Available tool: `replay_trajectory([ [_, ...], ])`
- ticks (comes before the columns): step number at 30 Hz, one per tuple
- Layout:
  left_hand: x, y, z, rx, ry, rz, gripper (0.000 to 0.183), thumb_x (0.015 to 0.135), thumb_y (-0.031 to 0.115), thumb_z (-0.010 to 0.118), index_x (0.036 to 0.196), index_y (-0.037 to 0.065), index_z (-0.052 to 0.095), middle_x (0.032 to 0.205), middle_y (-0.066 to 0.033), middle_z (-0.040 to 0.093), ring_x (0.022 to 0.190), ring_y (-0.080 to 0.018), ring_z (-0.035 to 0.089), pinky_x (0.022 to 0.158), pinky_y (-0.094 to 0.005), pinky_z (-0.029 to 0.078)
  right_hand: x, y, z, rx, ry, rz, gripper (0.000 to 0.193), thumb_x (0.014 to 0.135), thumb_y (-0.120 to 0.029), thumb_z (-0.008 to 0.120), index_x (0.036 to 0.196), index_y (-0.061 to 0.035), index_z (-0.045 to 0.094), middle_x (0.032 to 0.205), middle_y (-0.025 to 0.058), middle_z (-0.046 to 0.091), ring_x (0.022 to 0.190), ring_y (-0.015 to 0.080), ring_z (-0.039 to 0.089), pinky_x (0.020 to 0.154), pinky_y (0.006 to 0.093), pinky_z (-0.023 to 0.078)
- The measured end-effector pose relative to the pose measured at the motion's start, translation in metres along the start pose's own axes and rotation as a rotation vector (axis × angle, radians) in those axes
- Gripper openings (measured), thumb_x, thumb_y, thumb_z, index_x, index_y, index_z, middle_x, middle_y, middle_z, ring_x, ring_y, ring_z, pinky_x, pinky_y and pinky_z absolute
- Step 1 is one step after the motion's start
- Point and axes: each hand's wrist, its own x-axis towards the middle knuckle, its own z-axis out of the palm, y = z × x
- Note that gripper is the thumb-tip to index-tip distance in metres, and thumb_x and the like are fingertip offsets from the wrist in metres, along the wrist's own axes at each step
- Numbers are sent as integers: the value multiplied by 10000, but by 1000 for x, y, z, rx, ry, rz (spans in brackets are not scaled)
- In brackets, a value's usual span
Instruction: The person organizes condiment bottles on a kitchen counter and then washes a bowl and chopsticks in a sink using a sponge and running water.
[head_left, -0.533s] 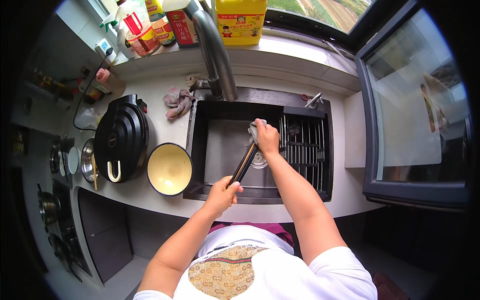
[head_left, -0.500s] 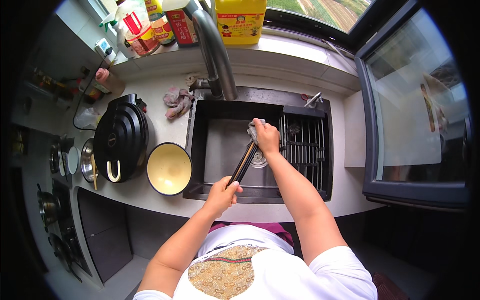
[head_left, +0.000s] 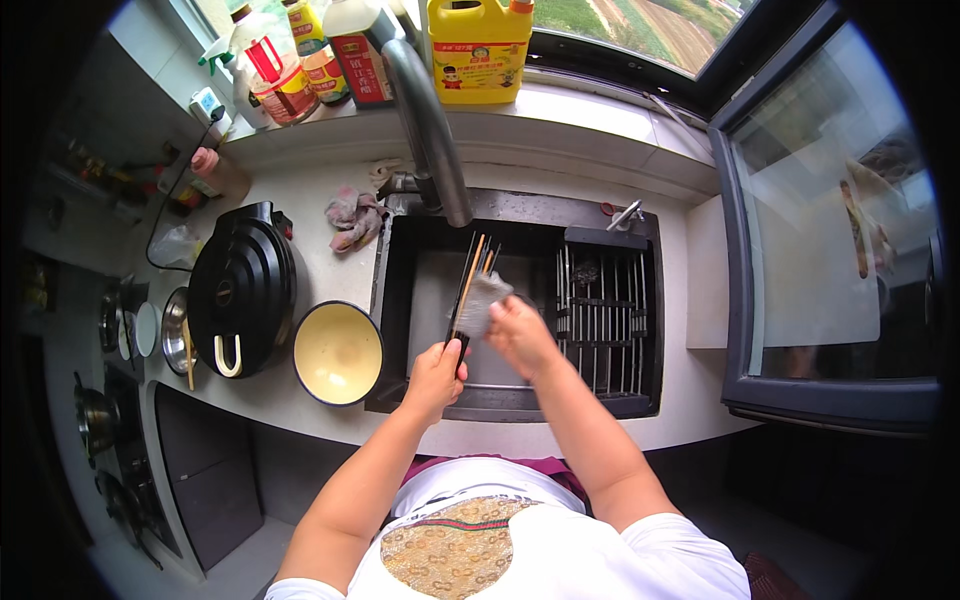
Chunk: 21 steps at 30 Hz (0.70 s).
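Over the dark sink, my left hand is closed round the lower ends of a bundle of chopsticks. Their tips fan out a little and point away from me. My right hand grips a grey cloth, which lies against the middle of the chopsticks and hides part of them. The fingers of the right hand are slightly blurred by motion.
A roll-up rack covers the sink's right side, and the tap arches over its back. Left on the counter are an enamel bowl, a black electric pan and a crumpled rag. An open window juts in at right.
My right hand and the cloth have come down the chopsticks from their far tips to the middle, nearer my left hand. The chopsticks now tilt less to the right.
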Motion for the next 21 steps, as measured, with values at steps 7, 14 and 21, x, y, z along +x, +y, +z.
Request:
replay_trajectory([
  [7,-8,9,28,92,-140,-203,341,953,419,448,902,82,456,527,39,355,362,-63,281,324,-229,226,35,-4,-4,-156,323,3,324,952,-317,464,1024,-10,542,810,128,628,690,225,641,624,350,541],
  [14,23,9,-10,-817,-606,-569,325,955,418,437,868,110,496,484,56,341,338,-45,288,295,-191,235,12,28,10,-32,136,115,402,967,-345,414,1152,-1,513,987,177,632,871,268,643,747,377,534],
  [21,0,-7,1,-725,-632,-504,436,965,459,363,996,51,513,594,-15,476,408,-96,394,373,-235,334,42,-7,-6,87,306,-71,297,951,-325,476,973,-34,529,815,99,609,712,220,624,646,376,547],
])
